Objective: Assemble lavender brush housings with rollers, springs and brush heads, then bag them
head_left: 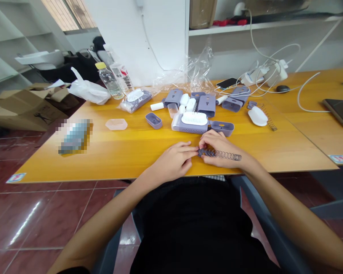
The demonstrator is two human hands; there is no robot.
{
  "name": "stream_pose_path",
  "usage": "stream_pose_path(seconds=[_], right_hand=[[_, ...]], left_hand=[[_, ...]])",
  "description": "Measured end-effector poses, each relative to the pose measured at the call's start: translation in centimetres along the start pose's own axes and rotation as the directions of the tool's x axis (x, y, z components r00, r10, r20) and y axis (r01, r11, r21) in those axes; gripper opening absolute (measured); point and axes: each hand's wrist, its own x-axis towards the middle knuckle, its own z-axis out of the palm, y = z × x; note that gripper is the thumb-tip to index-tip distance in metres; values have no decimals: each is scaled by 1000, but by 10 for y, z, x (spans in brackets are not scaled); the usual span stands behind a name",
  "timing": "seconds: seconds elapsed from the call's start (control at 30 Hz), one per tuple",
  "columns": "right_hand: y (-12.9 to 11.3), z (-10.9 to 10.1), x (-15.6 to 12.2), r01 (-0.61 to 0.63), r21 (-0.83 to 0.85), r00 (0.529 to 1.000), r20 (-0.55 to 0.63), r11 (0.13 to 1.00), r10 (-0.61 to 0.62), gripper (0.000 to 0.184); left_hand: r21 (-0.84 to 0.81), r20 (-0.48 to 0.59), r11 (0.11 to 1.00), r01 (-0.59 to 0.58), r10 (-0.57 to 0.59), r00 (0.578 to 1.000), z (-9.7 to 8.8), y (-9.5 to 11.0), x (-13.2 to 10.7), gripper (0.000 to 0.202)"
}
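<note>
A long thin metal spring (224,155) lies across the near edge of the yellow table (125,148). My left hand (174,161) pinches the spring's left end with fingers closed. My right hand (220,146) rests over the spring and grips the same end with its fingertips. Just beyond my hands stands a grey-purple case with a white brush (193,122) on top, beside a small grey-purple tray (223,127).
Several grey-purple and white plastic parts (188,102) crowd the table's middle. A second spring (268,118), a white cap (257,116), a clear lid (116,124), water bottles (110,80), plastic bags, phones (341,111), chargers and cables lie around. Cardboard boxes (25,104) sit at left.
</note>
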Motion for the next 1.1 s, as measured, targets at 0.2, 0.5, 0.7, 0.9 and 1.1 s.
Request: stream_pose_path(seconds=[0.2,0.5,0.7,0.9,1.1], right_hand=[[3,6,0,-14,-4,994,-106,1000,14,15],[3,4,-2,-41,62,983,-177,997,51,16],[3,6,-1,-57,-17,984,-169,998,53,16],[3,6,-1,-70,-24,984,-164,997,65,14],[5,2,-2,-44,-7,989,-143,999,43,13]], left_hand=[[10,-33,1000,-20,20,999,1,-1,-1,38],[37,-42,999,-9,11,999,1,-2,-3,38],[21,-36,1000,-9,10,999,3,-2,-3,40],[9,-52,1000,12,-12,999,2,-1,-3,40],[-1,-40,1000,9,-10,999,3,-1,-3,43]])
